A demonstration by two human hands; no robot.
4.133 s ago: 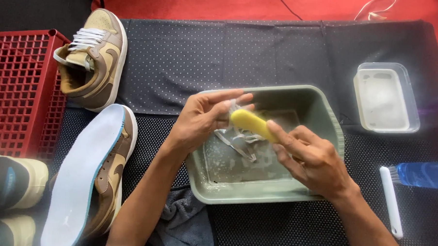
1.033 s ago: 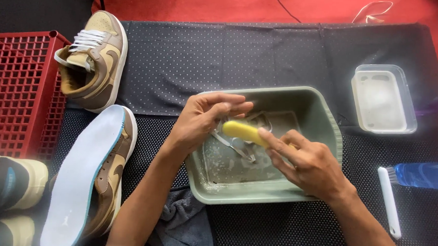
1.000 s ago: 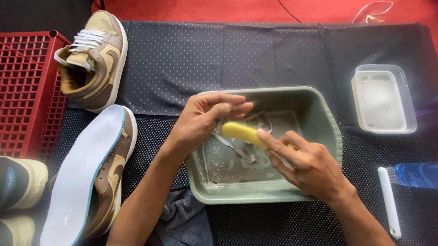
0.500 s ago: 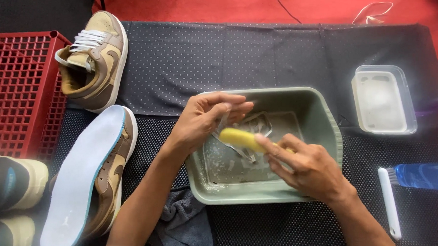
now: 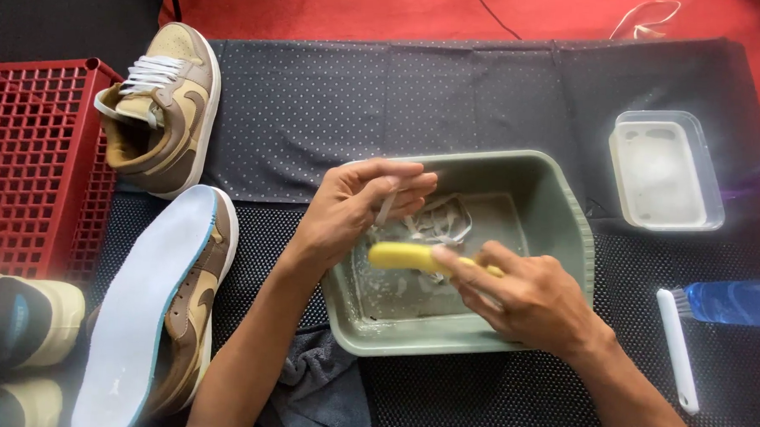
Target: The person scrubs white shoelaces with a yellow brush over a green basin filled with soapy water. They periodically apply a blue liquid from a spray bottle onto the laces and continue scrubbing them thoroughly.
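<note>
Over the green basin (image 5: 557, 203), the left hand (image 5: 346, 208) pinches a white shoelace (image 5: 387, 207) between its fingertips at the basin's left rim, the rest of the lace trailing down in a wet tangle on the basin floor. The right hand (image 5: 524, 294), at the basin's near rim, grips a yellow brush (image 5: 399, 256) whose free end points left, just below the pinched lace. Left of the basin lie two tan sneakers (image 5: 161, 105), one sole-up.

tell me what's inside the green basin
Inside the green basin lie wet white shoelaces in shallow soapy water. The left hand pinches one lace; the right hand holds a yellow brush over them. The hands hide part of the bottom.
</note>
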